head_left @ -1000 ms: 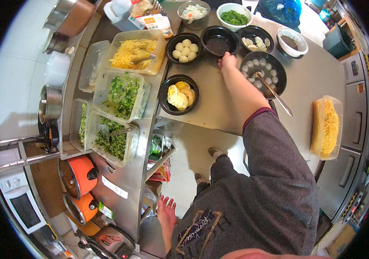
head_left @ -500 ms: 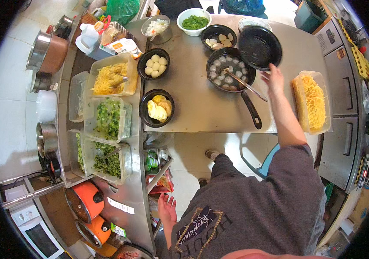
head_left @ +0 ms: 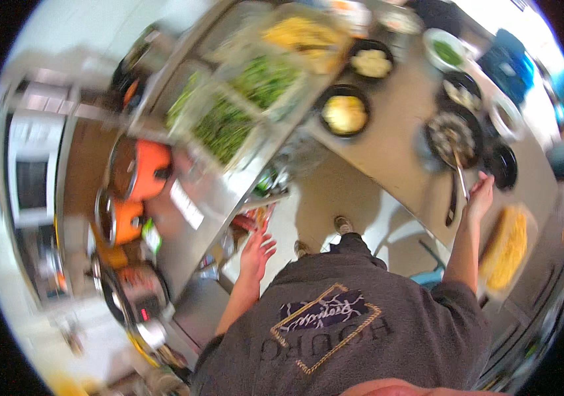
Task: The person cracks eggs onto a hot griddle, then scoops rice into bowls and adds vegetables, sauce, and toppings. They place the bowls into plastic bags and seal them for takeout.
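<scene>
Bowl (head_left: 504, 165), black, right of frame, looked light, stiff, slick; best held by rim. Right hand (head_left: 481, 191) was beside it, grip unclear; left hand (head_left: 256, 256) spread, empty.

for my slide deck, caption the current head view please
Right hand near a black bowl and a dark pan on a metal table, left hand open and empty.

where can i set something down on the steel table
Widest bare patch: the steel tabletop between the round black bowl of yellow food and the black long-handled pan. Crowded: right of that pan, with another black bowl and the right hand; the left counter, lined with clear plastic tubs of greens.
</scene>
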`<state>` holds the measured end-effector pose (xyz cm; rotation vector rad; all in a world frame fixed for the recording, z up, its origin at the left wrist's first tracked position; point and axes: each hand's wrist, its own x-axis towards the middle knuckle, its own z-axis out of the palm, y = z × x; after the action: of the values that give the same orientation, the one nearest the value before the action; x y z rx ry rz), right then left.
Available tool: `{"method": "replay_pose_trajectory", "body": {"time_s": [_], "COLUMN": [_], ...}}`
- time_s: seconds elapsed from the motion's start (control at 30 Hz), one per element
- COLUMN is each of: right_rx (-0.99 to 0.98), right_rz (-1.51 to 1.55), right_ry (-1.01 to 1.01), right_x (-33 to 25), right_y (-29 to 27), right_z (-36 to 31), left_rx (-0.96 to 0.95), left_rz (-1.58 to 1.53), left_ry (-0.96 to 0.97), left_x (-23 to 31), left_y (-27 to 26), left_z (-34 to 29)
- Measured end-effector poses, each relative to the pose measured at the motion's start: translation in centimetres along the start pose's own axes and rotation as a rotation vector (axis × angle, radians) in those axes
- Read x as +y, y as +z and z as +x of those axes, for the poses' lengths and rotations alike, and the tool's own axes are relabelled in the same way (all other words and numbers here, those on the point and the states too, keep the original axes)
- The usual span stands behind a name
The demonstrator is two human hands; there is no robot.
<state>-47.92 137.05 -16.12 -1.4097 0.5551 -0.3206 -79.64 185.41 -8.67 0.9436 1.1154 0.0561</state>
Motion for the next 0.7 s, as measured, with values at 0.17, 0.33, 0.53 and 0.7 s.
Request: {"method": "replay_pose_trajectory", "body": {"time_s": [0.17, 0.33, 0.53, 0.7], "right_rx": [-0.451, -0.435, -0.379, -0.139], "right_rz": [-0.543, -0.538, -0.485, -0.547], "right_ry": [-0.706, -0.647, -0.613, -0.469], "right_x": [-1.4, -4.2, -2.2, -1.9], "right_y": [14.0, 18.4, 16.8, 13.0], "right_z": [-8.1, -10.2, -10.6, -0.8], "left_rx": [-0.029, 0.132, 0.138, 0.086], "left_rz": [-0.128, -0.288, -0.209, 0.047], "left_ry": [0.222, 0.180, 0.041, 0.063], "left_x": [-1.3, -2.6, -2.5, -0.7], "left_y": [-5.3, -12.3, -17.8, -12.9], "left_z": [-1.8, -3.2, -1.8, 2.0]}}
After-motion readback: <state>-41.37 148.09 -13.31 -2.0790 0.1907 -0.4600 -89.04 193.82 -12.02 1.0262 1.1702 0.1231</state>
